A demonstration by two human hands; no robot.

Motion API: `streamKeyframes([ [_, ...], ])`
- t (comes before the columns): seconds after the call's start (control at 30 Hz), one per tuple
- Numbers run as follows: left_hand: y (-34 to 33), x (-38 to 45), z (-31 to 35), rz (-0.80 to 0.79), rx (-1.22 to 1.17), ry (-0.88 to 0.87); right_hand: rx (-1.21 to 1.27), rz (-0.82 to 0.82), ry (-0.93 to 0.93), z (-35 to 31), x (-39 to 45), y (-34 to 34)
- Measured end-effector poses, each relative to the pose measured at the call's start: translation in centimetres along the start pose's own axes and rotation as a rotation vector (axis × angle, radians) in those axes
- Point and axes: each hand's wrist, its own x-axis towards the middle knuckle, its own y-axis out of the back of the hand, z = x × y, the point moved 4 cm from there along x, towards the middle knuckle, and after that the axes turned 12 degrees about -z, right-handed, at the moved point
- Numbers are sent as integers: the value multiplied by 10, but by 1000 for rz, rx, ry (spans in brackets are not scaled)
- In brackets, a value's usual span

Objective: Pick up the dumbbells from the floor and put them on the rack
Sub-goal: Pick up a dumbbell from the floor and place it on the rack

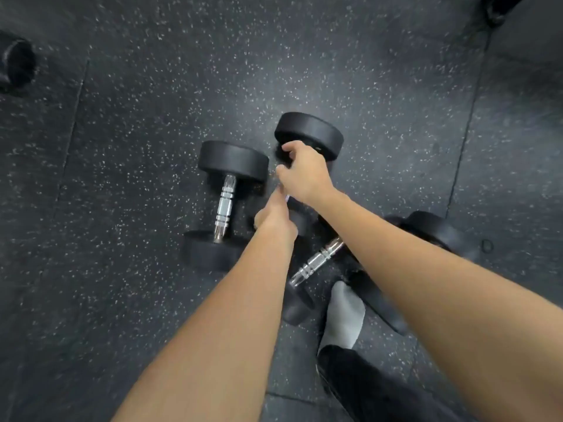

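Three black dumbbells with chrome handles lie on the speckled rubber floor. The left dumbbell point(225, 205) lies untouched, its handle bare. The middle dumbbell point(309, 134) shows its far head; its handle is mostly hidden under both hands. My right hand point(304, 173) is curled over the handle just behind that head. My left hand point(275, 216) is closed lower on the same handle, by the near head. The third dumbbell point(316, 261) lies slanted under my right forearm. No rack is in view.
My foot in a white sock point(344, 315) and a black trouser leg point(365, 382) stand beside the third dumbbell. A dark round object point(15, 65) sits at the far left and black equipment point(499, 7) at the top right. The floor mats point(122, 117) have seams.
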Motion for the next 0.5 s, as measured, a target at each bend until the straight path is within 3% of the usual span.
streamKeyframes([
  [0.07,-11,7,0,17,31,-16,-148,48,79,-2,14,8],
  [0.13,-10,9,-6,159,-88,-19,-341,137,125,-8,27,17],
  [0.23,-6,3,-10,367,52,-54,-695,205,74,-5,55,26],
  [0.33,0,8,-4,394,115,-61,-768,101,-30,16,72,30],
  [0.5,26,7,22,403,254,-88,-729,129,-47,20,73,52],
])
